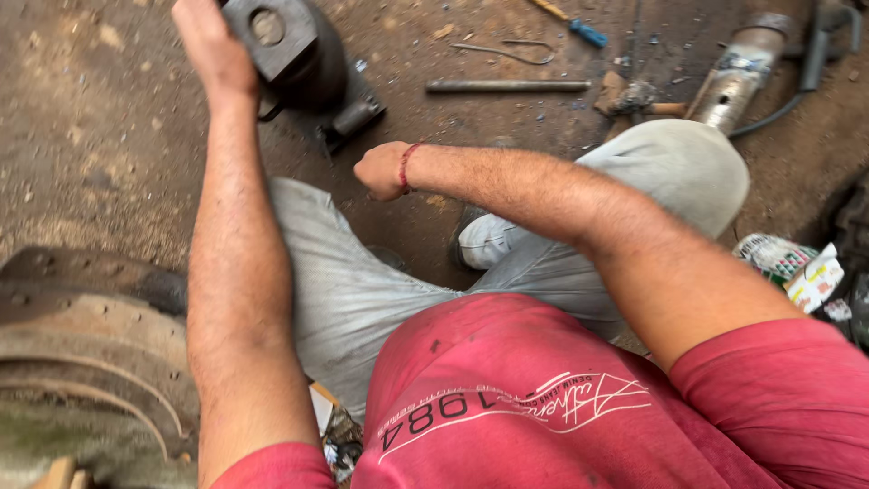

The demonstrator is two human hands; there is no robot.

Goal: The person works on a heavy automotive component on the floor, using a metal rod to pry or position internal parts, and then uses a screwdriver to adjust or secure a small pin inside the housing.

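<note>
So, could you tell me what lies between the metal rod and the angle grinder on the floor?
Head view: a hammer lies between rod and grinder.

A dull, dark metal block (285, 45) sits on the rough dirt floor (90, 136) beside rusty, pitted metal discs (81, 353).

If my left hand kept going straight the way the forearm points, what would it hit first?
The left hand already lies against the dark heavy metal block with a round hole, so that comes first. Beyond it only the top edge of the picture follows, though depth is hard to judge from above.
</note>
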